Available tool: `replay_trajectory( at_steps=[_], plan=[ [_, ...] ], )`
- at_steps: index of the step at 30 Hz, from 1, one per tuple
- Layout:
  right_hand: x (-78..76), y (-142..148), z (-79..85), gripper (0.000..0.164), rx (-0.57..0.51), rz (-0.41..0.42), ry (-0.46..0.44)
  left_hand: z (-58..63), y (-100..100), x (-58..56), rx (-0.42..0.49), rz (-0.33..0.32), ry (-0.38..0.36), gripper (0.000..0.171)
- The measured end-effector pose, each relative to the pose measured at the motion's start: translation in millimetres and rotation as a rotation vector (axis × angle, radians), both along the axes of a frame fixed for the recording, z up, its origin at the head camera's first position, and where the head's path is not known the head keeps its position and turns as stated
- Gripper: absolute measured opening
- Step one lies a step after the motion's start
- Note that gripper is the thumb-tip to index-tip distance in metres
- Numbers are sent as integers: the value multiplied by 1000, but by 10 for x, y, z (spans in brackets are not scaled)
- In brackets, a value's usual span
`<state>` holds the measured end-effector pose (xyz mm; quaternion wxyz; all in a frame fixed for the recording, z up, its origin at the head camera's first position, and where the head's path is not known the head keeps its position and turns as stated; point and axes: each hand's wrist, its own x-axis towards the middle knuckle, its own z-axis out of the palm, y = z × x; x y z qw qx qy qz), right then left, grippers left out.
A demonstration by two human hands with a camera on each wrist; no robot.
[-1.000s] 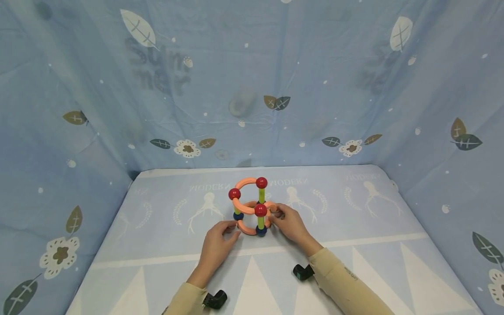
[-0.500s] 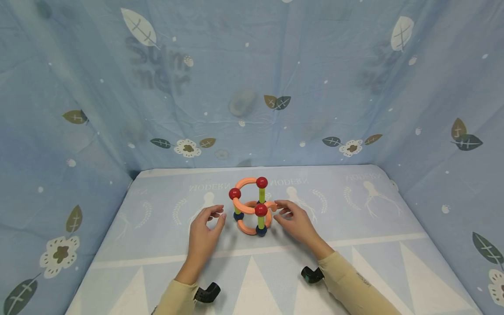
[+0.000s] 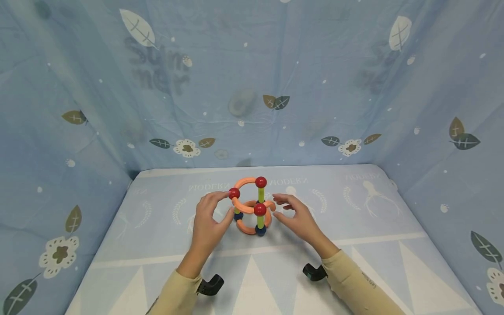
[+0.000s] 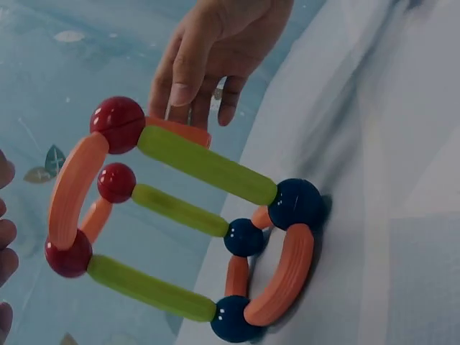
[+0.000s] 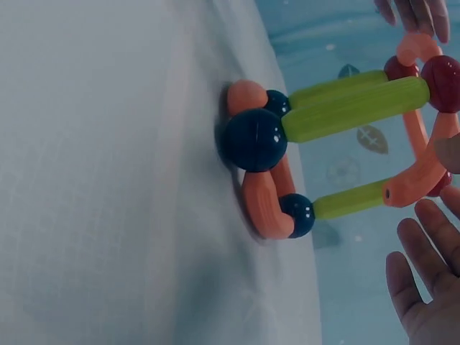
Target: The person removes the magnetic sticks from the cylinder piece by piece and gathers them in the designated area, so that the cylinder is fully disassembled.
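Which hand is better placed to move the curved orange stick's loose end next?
Probably the right hand: the loose end of the curved orange stick lies beside it. The left hand is on the opposite side, near a shiny red ball.

Upright frame, red balls above, navy balls below

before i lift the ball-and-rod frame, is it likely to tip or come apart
The frame probably won't tip easily: it stands on three spread dark blue balls. It may separate if pulled, since the green rods meet balls only at their ends. One orange arc could swing or knock loose, as one end is free of any ball.
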<state>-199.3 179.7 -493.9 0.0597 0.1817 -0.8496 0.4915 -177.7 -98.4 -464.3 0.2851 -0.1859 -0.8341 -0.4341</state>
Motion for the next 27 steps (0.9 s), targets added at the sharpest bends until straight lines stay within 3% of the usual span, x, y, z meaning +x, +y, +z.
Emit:
replay_trajectory(
  at_steps=[13,19,27],
  plan=[
    [-22,-89,41,43,-57,65,68,132,343,-46,-218,-176,77,46],
    [-6,-151,75,39,-68,50,83,123,439,-81,-286,-203,71,40],
    [150,-234,337,28,-87,40,94,120,480,-91,-326,-193,61,35]
  ],
)
